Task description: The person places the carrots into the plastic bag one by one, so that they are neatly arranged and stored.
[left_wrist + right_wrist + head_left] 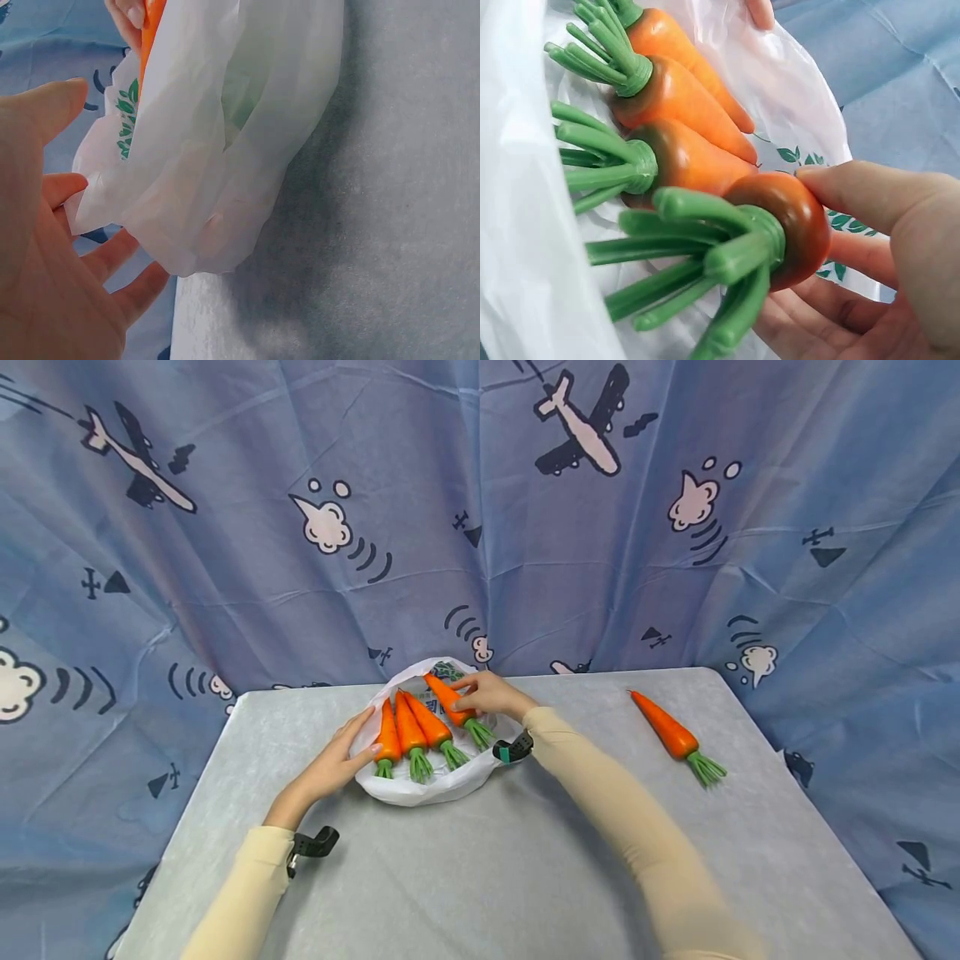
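Observation:
A white plastic bag (390,789) with green leaf print lies mouth-up toward the back of the table, its rim spread wide. Three orange carrots with green stem tufts rest side by side in it, the middle carrot (408,727) among them. My right hand (491,695) grips another carrot (802,225) by its thick end, thumb on one side and fingers under the other, over the bag's right part. At the left rim is my left hand (337,764), its fingers spread and fairly straight along the bag's outer side; the thumb stands apart from them.
One more carrot (667,727) lies alone on the right side of the grey table (465,877), stems toward the front. Behind the table hangs a blue curtain (420,527) printed with airplanes. A black strap (315,843) circles the left wrist.

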A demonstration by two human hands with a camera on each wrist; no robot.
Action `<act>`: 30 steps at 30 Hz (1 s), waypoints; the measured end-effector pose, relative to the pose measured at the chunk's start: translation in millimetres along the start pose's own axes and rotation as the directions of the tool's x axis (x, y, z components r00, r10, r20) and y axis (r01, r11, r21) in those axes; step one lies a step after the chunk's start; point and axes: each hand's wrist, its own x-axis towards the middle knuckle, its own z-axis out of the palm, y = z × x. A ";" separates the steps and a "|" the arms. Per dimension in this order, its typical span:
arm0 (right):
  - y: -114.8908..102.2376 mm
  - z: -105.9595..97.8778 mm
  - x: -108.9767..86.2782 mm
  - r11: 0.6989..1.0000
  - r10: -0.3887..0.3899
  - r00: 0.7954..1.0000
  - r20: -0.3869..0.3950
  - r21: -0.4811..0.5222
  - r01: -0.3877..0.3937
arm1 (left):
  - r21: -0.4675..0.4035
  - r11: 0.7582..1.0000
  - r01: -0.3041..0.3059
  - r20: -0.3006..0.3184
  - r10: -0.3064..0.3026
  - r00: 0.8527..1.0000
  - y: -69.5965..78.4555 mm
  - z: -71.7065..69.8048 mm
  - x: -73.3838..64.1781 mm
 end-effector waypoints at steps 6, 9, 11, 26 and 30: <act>3.9 11.6 10.0 1.000 -0.013 1.000 -0.022 -0.023 0.013 | -0.004 1.000 -0.001 0.003 0.001 1.000 0.6 0.6 0.4; 6.6 16.3 13.3 0.999 -0.014 1.000 -0.027 -0.033 0.013 | -0.006 1.000 -0.005 0.004 0.005 1.000 1.1 1.0 1.0; 8.0 18.1 14.4 0.999 -0.014 0.999 -0.036 -0.044 0.013 | -0.006 1.000 -0.004 0.005 0.004 1.000 1.1 1.0 1.3; 16.3 29.9 14.2 0.995 -0.018 0.999 -0.046 -0.099 0.013 | -0.006 0.999 -0.031 -0.003 0.031 1.000 -2.0 1.9 1.1; 17.6 31.6 14.8 0.994 -0.028 0.998 -0.055 -0.104 0.022 | -0.009 1.000 -0.021 -0.001 0.021 1.000 -2.6 1.9 1.3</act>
